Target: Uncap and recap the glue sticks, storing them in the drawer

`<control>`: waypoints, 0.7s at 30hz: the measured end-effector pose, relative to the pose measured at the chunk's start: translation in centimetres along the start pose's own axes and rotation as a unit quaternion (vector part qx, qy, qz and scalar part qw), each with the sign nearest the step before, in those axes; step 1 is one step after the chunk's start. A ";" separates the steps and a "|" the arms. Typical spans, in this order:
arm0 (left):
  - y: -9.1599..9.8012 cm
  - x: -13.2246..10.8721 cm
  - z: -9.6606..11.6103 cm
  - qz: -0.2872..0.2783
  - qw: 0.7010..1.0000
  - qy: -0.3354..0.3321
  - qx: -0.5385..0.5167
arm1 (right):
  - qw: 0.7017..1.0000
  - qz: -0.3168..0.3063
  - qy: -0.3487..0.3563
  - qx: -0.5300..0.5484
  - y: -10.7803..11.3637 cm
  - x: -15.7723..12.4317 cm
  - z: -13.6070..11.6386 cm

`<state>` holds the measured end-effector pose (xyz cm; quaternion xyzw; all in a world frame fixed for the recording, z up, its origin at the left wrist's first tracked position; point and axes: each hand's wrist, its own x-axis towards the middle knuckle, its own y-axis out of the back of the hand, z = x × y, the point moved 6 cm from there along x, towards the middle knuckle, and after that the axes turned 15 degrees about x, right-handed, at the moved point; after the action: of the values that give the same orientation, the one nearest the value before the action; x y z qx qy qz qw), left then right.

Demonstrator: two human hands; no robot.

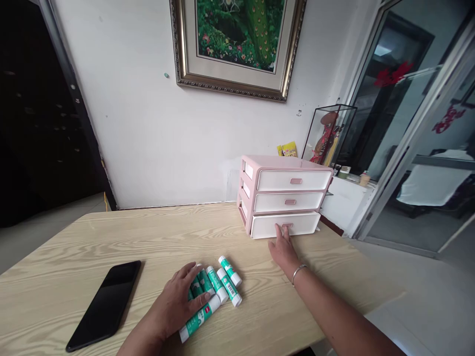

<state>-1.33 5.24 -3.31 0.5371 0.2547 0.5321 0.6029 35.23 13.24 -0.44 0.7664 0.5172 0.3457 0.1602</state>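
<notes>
A pink three-drawer organiser (248, 165) with white drawer fronts stands at the far right of the wooden table (148, 237). Its bottom drawer (267, 225) sits slightly pulled out. My right hand (284, 249) reaches to that drawer, fingertips curled on its pink handle (287, 226). Several green-and-white glue sticks (222, 282) lie in a bunch near the table's front. My left hand (178, 299) rests flat on the left ones, fingers spread, covering part of them.
A black phone (106, 301) lies face up at the front left. A framed picture (237, 44) hangs on the white wall. A glass display case (328, 133) and a white counter stand behind the organiser. Glass doors are at right.
</notes>
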 end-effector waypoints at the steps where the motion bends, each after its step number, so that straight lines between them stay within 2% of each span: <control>1: 0.0 0.0 0.0 0.001 1.000 -0.001 0.000 | 1.000 0.002 0.002 0.000 0.0 0.2 -0.1; 7: -0.1 0.3 0.0 -0.004 1.000 -0.001 -0.011 | 1.000 0.015 0.017 -0.001 0.9 0.3 -1.0; 11: 0.6 0.6 0.2 -0.004 0.999 0.015 -0.037 | 1.000 -0.010 0.027 0.010 0.5 -2.0 -1.4; 13: 1.8 0.7 -0.2 0.028 0.995 0.068 -0.062 | 0.999 -0.028 0.039 0.025 -0.3 -4.2 -1.6; 14: 2.5 0.6 -0.8 0.051 0.989 0.119 -0.076 | 0.998 -0.035 0.045 0.038 -0.8 -5.5 -1.7; 17: 4.0 -0.1 -2.2 0.086 0.970 0.218 -0.067 | 0.993 -0.065 0.048 0.088 -2.1 -9.7 -1.7; 21: 4.7 -1.6 -3.8 0.111 0.945 0.302 -0.050 | 0.987 -0.068 0.010 0.144 -2.9 -13.1 -1.0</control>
<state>-6.90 4.55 -0.54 0.3452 0.3373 0.7448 0.4607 29.60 2.46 -6.20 0.7407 0.6145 0.2633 0.0659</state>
